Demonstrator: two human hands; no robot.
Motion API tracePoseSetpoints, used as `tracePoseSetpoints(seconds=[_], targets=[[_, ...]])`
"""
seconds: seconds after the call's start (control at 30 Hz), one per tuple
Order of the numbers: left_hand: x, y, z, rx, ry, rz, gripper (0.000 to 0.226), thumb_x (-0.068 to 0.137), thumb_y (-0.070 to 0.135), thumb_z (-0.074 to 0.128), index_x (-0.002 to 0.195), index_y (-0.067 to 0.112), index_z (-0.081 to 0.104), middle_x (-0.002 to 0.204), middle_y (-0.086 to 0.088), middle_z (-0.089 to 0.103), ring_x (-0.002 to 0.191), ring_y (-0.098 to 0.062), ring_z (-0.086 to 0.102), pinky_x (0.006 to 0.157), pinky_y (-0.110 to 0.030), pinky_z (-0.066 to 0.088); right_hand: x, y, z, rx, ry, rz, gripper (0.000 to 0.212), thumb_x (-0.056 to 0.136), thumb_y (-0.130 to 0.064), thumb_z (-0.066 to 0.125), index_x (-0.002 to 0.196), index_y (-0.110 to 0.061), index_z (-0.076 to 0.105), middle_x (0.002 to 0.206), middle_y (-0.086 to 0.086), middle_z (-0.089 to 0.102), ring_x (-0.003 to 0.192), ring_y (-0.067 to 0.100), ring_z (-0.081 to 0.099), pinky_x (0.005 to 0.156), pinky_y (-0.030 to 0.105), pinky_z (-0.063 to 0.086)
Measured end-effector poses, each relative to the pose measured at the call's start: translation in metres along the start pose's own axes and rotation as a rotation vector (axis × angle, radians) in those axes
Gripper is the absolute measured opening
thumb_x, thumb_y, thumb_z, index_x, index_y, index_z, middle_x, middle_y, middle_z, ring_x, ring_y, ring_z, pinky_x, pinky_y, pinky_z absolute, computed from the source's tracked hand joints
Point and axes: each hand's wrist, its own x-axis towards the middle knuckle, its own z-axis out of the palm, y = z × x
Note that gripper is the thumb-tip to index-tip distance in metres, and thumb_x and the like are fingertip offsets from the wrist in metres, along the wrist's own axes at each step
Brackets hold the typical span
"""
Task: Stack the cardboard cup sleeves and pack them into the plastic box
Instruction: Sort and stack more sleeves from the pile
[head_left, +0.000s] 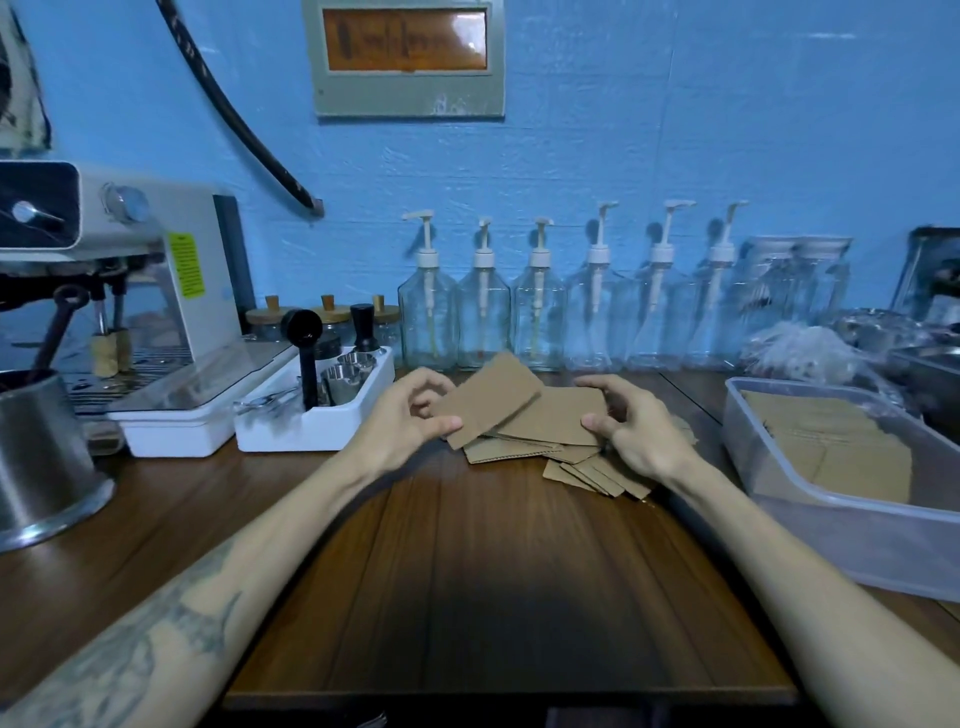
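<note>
A loose pile of flat brown cardboard cup sleeves (524, 451) lies on the wooden counter at the middle. My left hand (410, 415) pinches one tilted sleeve (491, 397) by its lower left corner, lifted over the pile. My right hand (631, 434) grips another sleeve (558, 421) at its right end, thumb on top. More sleeves (602, 475) fan out under my right hand. The clear plastic box (852, 525) stands at the right, with a flat layer of sleeves (836, 441) inside it.
A white tray of coffee tools (311, 421) sits left of the pile, beside an espresso machine (119, 291) and a steel pitcher (41, 457). A row of glass pump bottles (540, 312) lines the blue wall. Steel containers (924, 358) crowd the far right.
</note>
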Motion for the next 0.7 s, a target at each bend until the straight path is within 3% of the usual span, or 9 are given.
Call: tracePoseSetpoints(seconds=[0.13,0.3,0.4,0.5,0.57,0.7], targets=[[0.001,0.002,0.008,-0.018,-0.016,0.035,0.020,0.082,0.004,0.076,0.095,0.017,0.067,0.075,0.002,0.061,0.064,-0.004,0.049,0.066,-0.013,0.043,0.003,0.002,0.000,0.040,-0.037,-0.009,0.041,0.094,-0.008,0.065,0.126,-0.033,0.059,0.105,0.002,0.069,0.075,0.015,0.061,0.063,0.023,0.051],[0.002,-0.007,0.022,0.052,-0.007,0.022,0.029,0.079,0.012,0.080,0.100,0.018,0.062,0.066,0.016,0.047,0.063,-0.003,0.045,0.066,-0.016,0.039,0.002,-0.002,0.005,0.081,-0.130,-0.057,0.043,0.093,-0.004,0.063,0.126,-0.031,0.063,0.095,0.026,0.063,0.065,0.016,0.055,0.064,0.026,0.053],[-0.002,-0.003,0.029,0.130,-0.023,-0.001,0.048,0.081,0.016,0.079,0.119,0.015,0.049,0.098,0.009,0.052,0.070,0.000,0.048,0.066,-0.009,0.040,-0.001,-0.008,0.009,0.074,-0.172,-0.058,0.044,0.096,-0.003,0.059,0.130,-0.031,0.061,0.091,0.016,0.062,0.065,0.016,0.056,0.072,0.029,0.055],[-0.004,-0.002,0.031,0.140,-0.102,0.017,0.064,0.089,0.021,0.071,0.141,0.028,0.035,0.133,0.002,0.050,0.112,-0.003,0.050,0.094,-0.015,0.040,-0.003,-0.013,0.012,0.094,-0.204,-0.040,0.049,0.098,0.002,0.046,0.130,-0.031,0.060,0.082,0.008,0.059,0.065,0.016,0.057,0.075,0.029,0.052],[-0.005,-0.002,0.031,0.161,-0.151,0.044,0.066,0.093,0.024,0.066,0.146,0.041,0.030,0.138,0.008,0.049,0.127,-0.007,0.043,0.106,-0.029,0.037,-0.004,-0.016,0.014,0.122,-0.211,-0.008,0.052,0.096,0.002,0.037,0.128,-0.030,0.061,0.082,0.001,0.060,0.067,0.018,0.057,0.073,0.026,0.050],[-0.004,-0.005,0.031,0.272,-0.186,0.116,0.057,0.097,0.030,0.059,0.144,0.050,0.032,0.142,0.021,0.045,0.123,-0.008,0.045,0.100,-0.027,0.038,-0.007,-0.019,0.018,0.088,-0.216,-0.057,0.035,0.100,-0.020,0.053,0.127,-0.040,0.061,0.079,-0.020,0.063,0.075,0.011,0.059,0.078,0.028,0.051]])
